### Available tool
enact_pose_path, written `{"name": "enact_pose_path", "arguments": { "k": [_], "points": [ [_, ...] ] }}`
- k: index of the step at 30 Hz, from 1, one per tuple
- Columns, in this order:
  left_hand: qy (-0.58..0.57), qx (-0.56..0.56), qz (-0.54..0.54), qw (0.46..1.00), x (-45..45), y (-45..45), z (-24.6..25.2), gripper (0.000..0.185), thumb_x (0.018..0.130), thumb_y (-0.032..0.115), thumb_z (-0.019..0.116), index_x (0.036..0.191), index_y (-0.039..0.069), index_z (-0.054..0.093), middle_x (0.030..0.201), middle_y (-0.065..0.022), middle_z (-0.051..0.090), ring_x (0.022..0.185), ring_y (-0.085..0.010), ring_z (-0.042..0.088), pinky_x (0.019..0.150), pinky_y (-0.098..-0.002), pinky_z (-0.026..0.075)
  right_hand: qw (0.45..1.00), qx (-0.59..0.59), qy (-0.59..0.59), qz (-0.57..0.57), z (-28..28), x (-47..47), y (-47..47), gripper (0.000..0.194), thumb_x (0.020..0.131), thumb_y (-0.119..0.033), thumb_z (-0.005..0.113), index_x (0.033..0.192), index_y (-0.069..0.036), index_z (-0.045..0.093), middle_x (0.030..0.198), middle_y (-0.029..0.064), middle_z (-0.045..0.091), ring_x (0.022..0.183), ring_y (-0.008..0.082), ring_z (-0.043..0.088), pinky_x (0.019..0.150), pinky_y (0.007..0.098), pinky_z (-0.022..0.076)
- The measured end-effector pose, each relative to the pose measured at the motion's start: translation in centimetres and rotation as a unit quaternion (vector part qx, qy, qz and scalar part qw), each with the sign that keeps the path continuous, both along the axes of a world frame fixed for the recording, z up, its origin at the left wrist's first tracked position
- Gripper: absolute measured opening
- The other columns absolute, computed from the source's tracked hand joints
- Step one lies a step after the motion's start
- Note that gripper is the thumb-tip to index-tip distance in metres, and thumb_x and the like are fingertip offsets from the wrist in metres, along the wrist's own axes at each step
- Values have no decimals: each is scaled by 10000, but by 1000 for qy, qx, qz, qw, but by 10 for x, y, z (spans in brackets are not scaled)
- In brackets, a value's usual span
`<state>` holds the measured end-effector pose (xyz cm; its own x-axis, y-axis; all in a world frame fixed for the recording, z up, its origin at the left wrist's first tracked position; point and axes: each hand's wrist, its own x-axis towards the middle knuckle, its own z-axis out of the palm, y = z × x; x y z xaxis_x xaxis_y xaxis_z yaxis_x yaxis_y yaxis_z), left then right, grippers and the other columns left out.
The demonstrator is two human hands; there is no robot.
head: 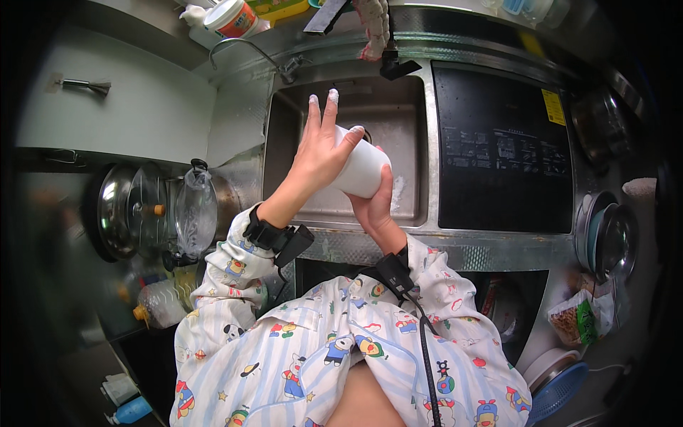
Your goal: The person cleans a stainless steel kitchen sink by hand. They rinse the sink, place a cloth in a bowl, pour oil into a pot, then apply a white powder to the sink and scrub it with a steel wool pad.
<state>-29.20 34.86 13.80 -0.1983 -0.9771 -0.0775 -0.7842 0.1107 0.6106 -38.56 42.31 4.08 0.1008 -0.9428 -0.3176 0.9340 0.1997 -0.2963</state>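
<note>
Over the stainless steel sink [411, 128], a white cylindrical container [364, 169] is tilted between my two hands. My right hand [378, 200] wraps its lower end from the right and below. My left hand [323, 149] lies along its upper left side, thumb across the far end and two fingers stretched out beyond it, their tips coated in white residue. What is inside the container cannot be seen. A white smear [397, 192] marks the sink's floor at the right. The drain is partly hidden behind the container.
A faucet [288, 70] stands at the sink's back left corner. Right of the sink lies a black panel [501, 149] with a yellow label. Lidded pots [197, 213] stand at the left, stacked bowls [613, 240] at the right. A cloth [372, 26] hangs above the back rim.
</note>
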Motion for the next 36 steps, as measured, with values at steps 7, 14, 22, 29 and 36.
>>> {"name": "enact_pose_path", "arguments": {
  "k": [7, 14, 22, 29, 36],
  "points": [
    [40, -13, 6, 999, 8, 4, 0, 788, 915, 489, 437, 1473, 48, 98, 1464, -360, 70, 1376, -458, 142, 1095, -427, 209, 991, -87, 71, -78, -12, 10, 0, 648, 896, -502, 449, 1426, -225, 198, 1370, 66, 368, 1263, 250, 379, 1040, 440, 329],
    [121, -83, -89, 985, 17, 16, 1, 721, 934, 345, 449, 1472, 33, 84, 1519, -246, 61, 1415, -373, 66, 1125, -387, 125, 989, -80, 118, -38, -6, -7, 1, 578, 918, -453, 420, 1398, -196, 227, 1319, 75, 419, 1217, 232, 418, 1014, 396, 349],
    [157, -46, -89, 983, 29, 19, -3, 720, 951, 356, 426, 1472, 32, 50, 1531, -214, 63, 1420, -345, 72, 1125, -371, 121, 986, -87, 134, -38, 1, -2, 4, 586, 913, -418, 425, 1402, -179, 211, 1296, 78, 404, 1195, 216, 413, 1013, 367, 329],
    [372, -81, -36, 924, 27, 25, -9, 704, 990, 352, 364, 1470, 59, -58, 1537, -201, 21, 1399, -279, 166, 1099, -340, 183, 917, -205, 318, -130, -1, -6, 1, 727, 852, -401, 520, 1417, -122, 159, 1289, 108, 352, 1168, 214, 380, 1006, 344, 290],
    [353, -95, -4, 931, 33, 27, -7, 671, 992, 285, 339, 1470, 69, -78, 1512, -223, 146, 1367, -274, 248, 1085, -320, 208, 815, -309, 442, -209, -10, -5, -4, 749, 798, -401, 584, 1362, -92, 200, 1308, 164, 308, 1169, 286, 375, 998, 405, 299]
  ]
}}
